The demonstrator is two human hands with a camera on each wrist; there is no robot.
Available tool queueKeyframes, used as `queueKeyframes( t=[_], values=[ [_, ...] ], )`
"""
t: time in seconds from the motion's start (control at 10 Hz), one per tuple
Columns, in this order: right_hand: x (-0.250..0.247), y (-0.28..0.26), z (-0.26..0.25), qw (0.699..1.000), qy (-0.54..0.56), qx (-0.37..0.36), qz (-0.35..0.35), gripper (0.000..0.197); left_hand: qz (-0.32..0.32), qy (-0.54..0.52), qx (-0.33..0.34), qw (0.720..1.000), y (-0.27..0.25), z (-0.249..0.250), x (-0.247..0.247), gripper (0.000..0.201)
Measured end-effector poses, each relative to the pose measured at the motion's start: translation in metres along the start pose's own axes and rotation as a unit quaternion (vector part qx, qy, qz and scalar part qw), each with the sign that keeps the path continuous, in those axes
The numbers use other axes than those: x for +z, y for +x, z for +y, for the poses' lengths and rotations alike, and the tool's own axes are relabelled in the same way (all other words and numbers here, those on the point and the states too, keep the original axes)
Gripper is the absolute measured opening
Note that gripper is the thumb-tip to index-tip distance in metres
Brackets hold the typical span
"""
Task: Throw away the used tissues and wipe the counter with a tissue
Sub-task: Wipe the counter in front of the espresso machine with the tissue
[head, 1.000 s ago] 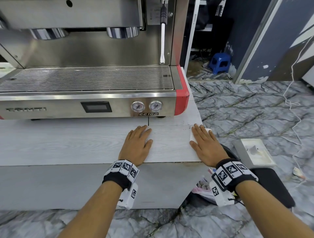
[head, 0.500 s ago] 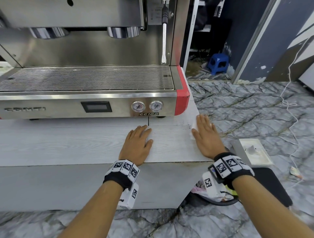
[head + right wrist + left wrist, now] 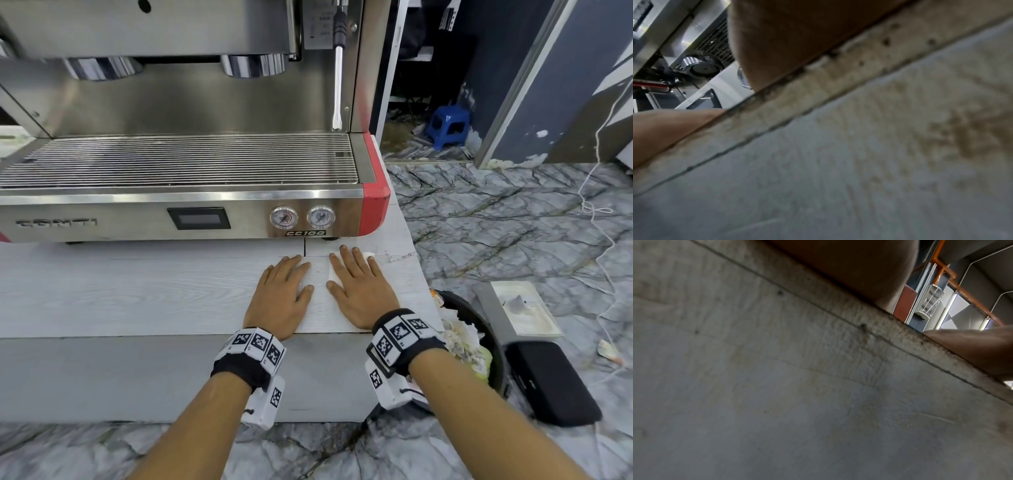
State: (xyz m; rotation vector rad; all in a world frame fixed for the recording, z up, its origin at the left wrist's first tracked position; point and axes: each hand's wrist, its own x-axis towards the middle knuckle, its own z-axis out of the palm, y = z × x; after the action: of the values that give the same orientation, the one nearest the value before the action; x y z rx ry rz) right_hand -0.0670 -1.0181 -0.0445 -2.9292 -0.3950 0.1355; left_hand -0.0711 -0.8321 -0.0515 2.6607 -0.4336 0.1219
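Note:
My right hand (image 3: 356, 277) lies flat, fingers straight, pressing a white tissue (image 3: 333, 272) onto the pale wood-grain counter (image 3: 137, 291) just in front of the espresso machine's gauges. Only the tissue's edges show around the fingers. Close to its left, my left hand (image 3: 282, 289) rests flat on the counter with nothing under it. A black bin (image 3: 479, 329) holding crumpled used tissues (image 3: 462, 339) stands on the floor by the counter's right end. Both wrist views show only the counter's front face and edge with the heel of each hand.
A steel espresso machine (image 3: 191, 164) with a red corner fills the back of the counter. On the marble floor to the right are a white tray (image 3: 524, 308), a black case (image 3: 548, 380), a white cable (image 3: 603, 212) and a blue stool (image 3: 448, 126).
My right hand has slid the tissue leftward from the counter's right edge to beside the left hand. The left hand has not moved.

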Motion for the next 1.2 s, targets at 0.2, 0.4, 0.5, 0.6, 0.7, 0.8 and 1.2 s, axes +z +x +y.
queueKeyframes(
  t=[0.2, 0.4, 0.5, 0.6, 0.7, 0.8, 1.2],
  values=[
    [-0.006, 0.009, 0.014, 0.999, 0.004, 0.038, 0.006, 0.062, -0.002, -0.008, -0.005, 1.000, 0.000, 0.000, 0.000, 0.048],
    [-0.016, 0.005, 0.044, 0.995, 0.010, 0.103, -0.012, 0.061, -0.007, -0.017, -0.006, 1.000, -0.001, 0.001, -0.002, 0.048],
    [-0.020, 0.001, 0.059, 0.990, 0.002, 0.137, -0.019, 0.061, -0.010, -0.019, -0.007, 1.000, -0.001, 0.000, -0.002, 0.049],
    [-0.025, -0.003, 0.075, 0.984, 0.006, 0.177, -0.025, 0.062, -0.009, -0.018, -0.006, 1.000, 0.000, 0.000, -0.002, 0.049],
    [-0.033, -0.009, 0.089, 0.972, 0.027, 0.234, -0.026, 0.063, -0.005, -0.019, -0.004, 1.000, 0.000, 0.000, -0.002, 0.049],
    [-0.044, -0.015, 0.094, 0.964, 0.072, 0.256, -0.010, 0.063, -0.001, -0.021, -0.002, 1.000, 0.000, 0.000, -0.002, 0.049],
    [-0.013, -0.033, -0.002, 0.998, 0.021, 0.041, -0.035, 0.067, 0.007, -0.013, 0.003, 1.000, 0.000, -0.001, -0.001, 0.048]
  ],
)
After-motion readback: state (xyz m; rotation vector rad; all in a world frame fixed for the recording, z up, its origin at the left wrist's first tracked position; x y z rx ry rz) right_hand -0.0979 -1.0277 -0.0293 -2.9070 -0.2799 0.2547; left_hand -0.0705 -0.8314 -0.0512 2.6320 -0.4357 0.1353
